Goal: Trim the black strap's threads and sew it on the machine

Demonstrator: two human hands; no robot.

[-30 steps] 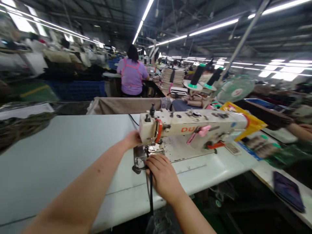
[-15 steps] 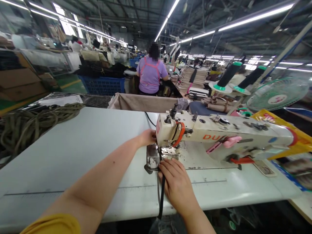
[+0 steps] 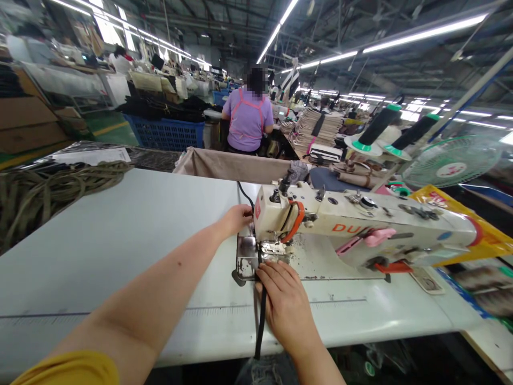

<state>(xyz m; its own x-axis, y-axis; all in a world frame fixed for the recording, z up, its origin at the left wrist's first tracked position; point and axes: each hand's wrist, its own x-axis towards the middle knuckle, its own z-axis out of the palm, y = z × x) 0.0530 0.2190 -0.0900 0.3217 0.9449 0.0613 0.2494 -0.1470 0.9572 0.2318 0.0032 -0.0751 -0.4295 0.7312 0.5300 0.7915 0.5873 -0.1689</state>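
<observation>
A narrow black strap (image 3: 261,321) runs front to back through the sewing machine (image 3: 316,214), under its presser foot, and hangs over the table's front edge. Just in front of the needle area, my right hand (image 3: 285,299) pinches the strap, fingers bent over it and thumb mostly hidden. My left hand (image 3: 235,220) reaches behind the machine head, its fingers closed on the strap where it comes out at the back; the fingertips are partly hidden by the head. Beside the strap lies the metal needle plate (image 3: 246,248).
A bundle of olive straps (image 3: 80,192) lies at the table's left end. Behind the table is a fabric-lined bin (image 3: 232,166), and a person in purple (image 3: 246,117) sits beyond it. Thread cones (image 3: 380,125) and a fan (image 3: 449,166) stand at the right.
The view has shifted slightly. The black strap's trailing end hangs a little shorter at the front, and more strap shows behind the machine. Both hands keep hold of it.
</observation>
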